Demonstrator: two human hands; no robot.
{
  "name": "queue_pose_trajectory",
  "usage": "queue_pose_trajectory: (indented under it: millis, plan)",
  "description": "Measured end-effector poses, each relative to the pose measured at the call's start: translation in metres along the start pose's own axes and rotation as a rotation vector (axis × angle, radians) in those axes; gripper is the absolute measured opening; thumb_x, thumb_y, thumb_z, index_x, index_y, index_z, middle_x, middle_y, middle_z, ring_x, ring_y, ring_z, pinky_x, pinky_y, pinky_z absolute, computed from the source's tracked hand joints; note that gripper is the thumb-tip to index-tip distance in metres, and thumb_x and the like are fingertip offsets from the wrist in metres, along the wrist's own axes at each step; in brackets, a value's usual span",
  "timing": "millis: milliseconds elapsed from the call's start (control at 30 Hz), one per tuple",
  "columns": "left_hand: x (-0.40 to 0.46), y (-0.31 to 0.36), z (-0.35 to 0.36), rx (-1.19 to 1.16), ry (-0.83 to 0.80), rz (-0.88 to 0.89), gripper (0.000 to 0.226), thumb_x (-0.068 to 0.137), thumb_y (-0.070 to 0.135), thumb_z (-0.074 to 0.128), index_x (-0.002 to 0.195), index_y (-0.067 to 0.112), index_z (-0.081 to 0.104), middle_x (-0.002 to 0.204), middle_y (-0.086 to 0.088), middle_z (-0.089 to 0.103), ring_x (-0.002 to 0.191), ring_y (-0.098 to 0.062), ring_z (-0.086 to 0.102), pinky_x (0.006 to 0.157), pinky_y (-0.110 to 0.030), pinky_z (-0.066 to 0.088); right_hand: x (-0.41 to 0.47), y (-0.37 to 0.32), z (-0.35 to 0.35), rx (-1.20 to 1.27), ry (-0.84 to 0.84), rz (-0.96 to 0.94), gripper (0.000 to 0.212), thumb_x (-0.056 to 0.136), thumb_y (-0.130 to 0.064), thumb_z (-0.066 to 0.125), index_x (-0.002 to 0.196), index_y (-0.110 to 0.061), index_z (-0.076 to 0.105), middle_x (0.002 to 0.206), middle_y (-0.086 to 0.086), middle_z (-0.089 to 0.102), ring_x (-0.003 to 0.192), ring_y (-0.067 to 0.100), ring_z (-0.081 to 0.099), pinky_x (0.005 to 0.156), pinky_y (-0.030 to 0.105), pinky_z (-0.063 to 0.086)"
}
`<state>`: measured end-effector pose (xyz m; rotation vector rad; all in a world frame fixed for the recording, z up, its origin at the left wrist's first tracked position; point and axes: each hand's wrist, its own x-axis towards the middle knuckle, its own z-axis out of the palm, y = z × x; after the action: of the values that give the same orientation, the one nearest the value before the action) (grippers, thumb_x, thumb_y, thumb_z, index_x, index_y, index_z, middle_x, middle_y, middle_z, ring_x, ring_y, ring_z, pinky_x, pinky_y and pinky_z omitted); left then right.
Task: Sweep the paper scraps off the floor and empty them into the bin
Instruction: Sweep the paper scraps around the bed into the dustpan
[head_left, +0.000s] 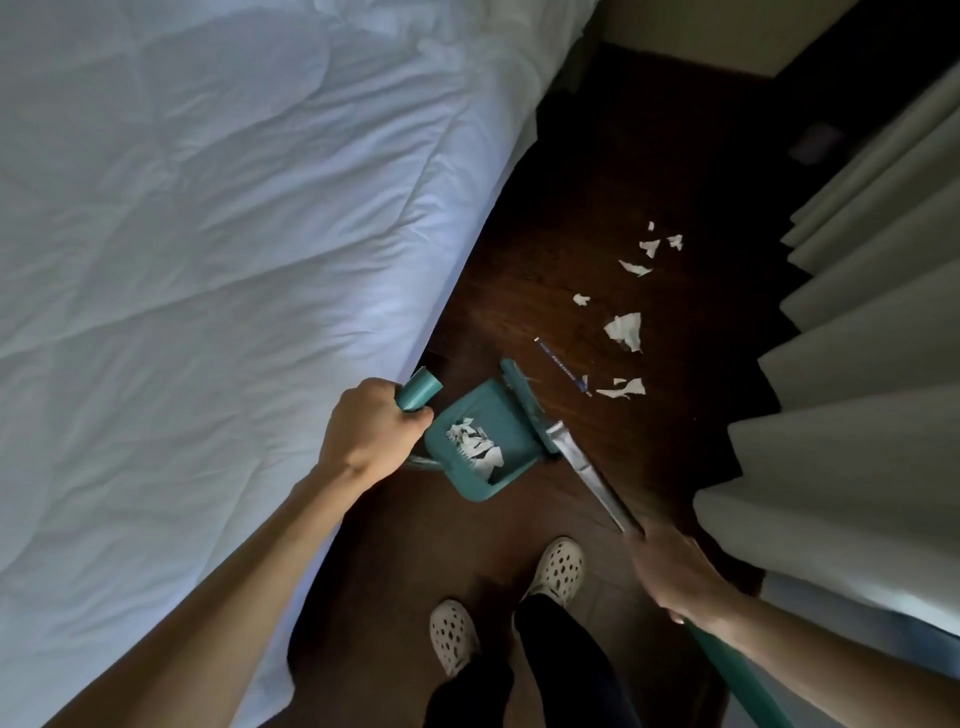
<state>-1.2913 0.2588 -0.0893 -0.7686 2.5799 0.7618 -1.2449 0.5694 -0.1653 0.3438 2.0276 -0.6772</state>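
- Left forearm reaches forward along the bed (208, 234); left hand (371, 428) is closed around the teal dustpan handle (418, 396).
- Right hand (670, 569) is wrapped on the broom shaft (597, 478), broom head (524, 402) at the dustpan's far lip.
- Dustpan (488, 441) holds some scraps; loose paper scraps (626, 330) lie beyond, far right, near the curtain (857, 338).
- Risk: tilting the pan could spill the collected scraps; brisk strokes may scatter pieces under the bed.

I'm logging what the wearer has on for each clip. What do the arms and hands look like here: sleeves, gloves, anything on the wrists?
Both forearms are bare up to the frame edge, with no sleeves in view. The left hand and right hand wear no gloves, and no watch, bracelet or ring shows on either. The right hand is dim and slightly blurred, so small details there cannot be ruled out.
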Motion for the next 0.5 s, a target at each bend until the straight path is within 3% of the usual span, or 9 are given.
queue_pose_trajectory:
  millis: [100, 200, 267, 300, 333, 433, 500]
  plan:
    - [0.012, 0.021, 0.006, 0.03, -0.016, 0.046, 0.033, 0.084, 0.028, 0.071, 0.058, 0.017, 0.053, 0.054, -0.001, 0.058, 0.054, -0.023, 0.06, 0.049, -0.026, 0.038, 0.011, 0.015, -0.031, 0.015, 0.1, 0.038, 0.028, 0.103, -0.031, 0.036, 0.105, -0.01, 0.053, 0.076, 0.004, 0.059, 0.049, 0.015, 0.053, 0.037, 0.025, 0.037]
    - [0.026, 0.043, 0.012, 0.066, -0.026, 0.098, 0.028, 0.084, 0.029, 0.07, 0.065, 0.016, 0.056, 0.056, 0.002, 0.056, 0.056, -0.021, 0.058, 0.049, -0.025, 0.035, 0.031, 0.026, -0.062, 0.03, 0.185, 0.099, 0.028, 0.103, -0.029, 0.035, 0.098, -0.007, 0.052, 0.08, 0.012, 0.06, 0.051, 0.023, 0.055, 0.041, 0.03, 0.04]
    - [0.036, 0.058, 0.016, 0.069, -0.037, 0.115, 0.025, 0.085, 0.03, 0.07, 0.07, 0.015, 0.057, 0.058, 0.003, 0.054, 0.055, -0.02, 0.057, 0.049, -0.025, 0.035, 0.05, 0.031, -0.078, 0.035, 0.211, 0.156, 0.029, 0.103, -0.022, 0.034, 0.105, 0.0, 0.053, 0.091, 0.014, 0.06, 0.068, 0.028, 0.057, 0.058, 0.035, 0.049]
    - [0.04, 0.063, 0.018, 0.07, -0.037, 0.117, 0.025, 0.084, 0.03, 0.07, 0.07, 0.016, 0.056, 0.058, 0.003, 0.054, 0.055, -0.02, 0.056, 0.049, -0.025, 0.036, 0.058, 0.031, -0.084, 0.03, 0.22, 0.19, 0.03, 0.102, -0.019, 0.034, 0.108, 0.003, 0.054, 0.098, 0.016, 0.059, 0.08, 0.029, 0.058, 0.072, 0.038, 0.049]
    - [0.045, 0.067, 0.019, 0.069, -0.036, 0.114, 0.026, 0.084, 0.03, 0.07, 0.068, 0.017, 0.054, 0.058, 0.003, 0.053, 0.055, -0.021, 0.056, 0.049, -0.026, 0.036, 0.067, 0.029, -0.089, 0.049, 0.236, 0.228, 0.029, 0.102, -0.017, 0.034, 0.107, 0.004, 0.054, 0.102, 0.019, 0.059, 0.085, 0.03, 0.058, 0.076, 0.038, 0.048]
    - [0.06, 0.077, 0.022, 0.073, -0.014, 0.112, 0.027, 0.083, 0.031, 0.069, 0.067, 0.018, 0.053, 0.059, 0.002, 0.054, 0.057, -0.022, 0.057, 0.053, -0.027, 0.038, 0.097, 0.021, -0.093, 0.127, 0.254, 0.299, 0.021, 0.099, -0.013, 0.043, 0.091, 0.002, 0.056, 0.074, 0.021, 0.062, 0.05, 0.028, 0.059, 0.045, 0.027, 0.041]
    - [0.069, 0.083, 0.023, 0.08, -0.006, 0.13, 0.024, 0.083, 0.031, 0.07, 0.069, 0.016, 0.056, 0.06, 0.002, 0.055, 0.058, -0.022, 0.057, 0.054, -0.027, 0.039, 0.108, 0.014, -0.085, 0.138, 0.189, 0.355, 0.023, 0.098, -0.007, 0.046, 0.084, 0.008, 0.059, 0.064, 0.023, 0.059, 0.036, 0.027, 0.058, 0.034, 0.023, 0.035]
